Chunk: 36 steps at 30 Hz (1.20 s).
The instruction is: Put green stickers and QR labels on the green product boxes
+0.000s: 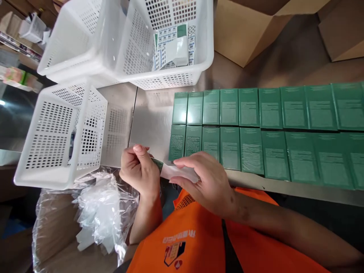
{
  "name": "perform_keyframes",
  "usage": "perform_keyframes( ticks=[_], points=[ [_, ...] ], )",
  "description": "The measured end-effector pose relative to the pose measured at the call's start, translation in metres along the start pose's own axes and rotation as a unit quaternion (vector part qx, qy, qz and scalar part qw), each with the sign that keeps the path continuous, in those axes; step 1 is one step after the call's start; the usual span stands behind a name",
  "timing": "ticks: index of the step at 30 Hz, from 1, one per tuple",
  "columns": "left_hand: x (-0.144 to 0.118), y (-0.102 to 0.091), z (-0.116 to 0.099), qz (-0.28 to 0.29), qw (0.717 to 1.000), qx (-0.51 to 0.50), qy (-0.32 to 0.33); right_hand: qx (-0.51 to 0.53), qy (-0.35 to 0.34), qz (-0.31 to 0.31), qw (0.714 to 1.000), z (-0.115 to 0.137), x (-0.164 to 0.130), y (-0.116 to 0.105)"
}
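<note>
Both my hands hold one small green box with a white side, close to my chest at the table's near edge. My left hand pinches its left end with fingers curled. My right hand lies over its white side, fingers stretched along it. Just beyond my hands, two rows of several matching green boxes lie flat on the steel table, running off to the right.
A white perforated basket stands at the left. Two more white baskets sit behind it, the right one holding folded leaflets. Crumpled clear plastic fills a bag at lower left. Cardboard boxes stand at the back.
</note>
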<state>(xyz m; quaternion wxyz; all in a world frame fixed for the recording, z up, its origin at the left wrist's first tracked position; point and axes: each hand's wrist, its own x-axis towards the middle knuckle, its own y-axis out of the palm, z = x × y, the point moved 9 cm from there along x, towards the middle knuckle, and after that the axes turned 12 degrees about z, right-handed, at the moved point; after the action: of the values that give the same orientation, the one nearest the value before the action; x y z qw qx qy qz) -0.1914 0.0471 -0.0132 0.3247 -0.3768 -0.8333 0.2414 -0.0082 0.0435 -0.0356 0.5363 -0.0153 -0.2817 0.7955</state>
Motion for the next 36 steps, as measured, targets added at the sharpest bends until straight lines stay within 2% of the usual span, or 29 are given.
perform_keyframes(
  ticks=[3, 7, 9, 12, 14, 18, 21, 24, 27, 30, 33, 36],
  points=[
    [-0.006, 0.010, 0.002, 0.044, 0.994, -0.093, -0.032, -0.033, 0.007, 0.009, 0.999, -0.006, 0.004, 0.002],
    [-0.014, 0.028, 0.011, 0.172, 0.961, -0.192, -0.097, -0.044, 0.016, 0.055, 0.997, -0.014, 0.007, 0.007],
    [-0.017, 0.031, 0.014, 0.216, 0.950, -0.193, -0.117, -0.049, 0.005, 0.044, 0.998, -0.013, 0.007, 0.008],
    [-0.020, 0.033, 0.015, 0.251, 0.938, -0.212, -0.113, -0.011, -0.028, 0.007, 1.000, -0.009, 0.006, 0.008],
    [-0.022, 0.035, 0.015, 0.266, 0.927, -0.236, -0.114, 0.027, -0.031, 0.009, 0.999, -0.009, 0.006, 0.011],
    [-0.023, 0.033, 0.021, 0.253, 0.919, -0.266, -0.143, 0.049, 0.005, 0.038, 0.998, -0.011, 0.006, 0.014],
    [-0.027, 0.043, 0.024, 0.311, 0.866, -0.343, -0.191, 0.022, 0.013, 0.024, 0.999, -0.011, 0.004, 0.009],
    [-0.027, 0.049, 0.020, 0.351, 0.817, -0.409, -0.205, -0.049, -0.017, -0.014, 0.999, -0.008, 0.002, 0.005],
    [-0.024, 0.047, 0.017, 0.358, 0.807, -0.431, -0.190, -0.133, -0.088, -0.048, 0.986, 0.004, -0.002, 0.006],
    [-0.023, 0.046, 0.019, 0.363, 0.802, -0.435, -0.186, -0.168, -0.115, -0.047, 0.978, 0.008, -0.003, 0.010],
    [-0.025, 0.046, 0.025, 0.369, 0.797, -0.431, -0.207, -0.129, -0.090, -0.008, 0.988, 0.003, -0.001, 0.015],
    [-0.028, 0.045, 0.028, 0.376, 0.793, -0.428, -0.216, -0.038, -0.013, 0.028, 0.999, -0.014, -0.001, 0.020]
  ],
)
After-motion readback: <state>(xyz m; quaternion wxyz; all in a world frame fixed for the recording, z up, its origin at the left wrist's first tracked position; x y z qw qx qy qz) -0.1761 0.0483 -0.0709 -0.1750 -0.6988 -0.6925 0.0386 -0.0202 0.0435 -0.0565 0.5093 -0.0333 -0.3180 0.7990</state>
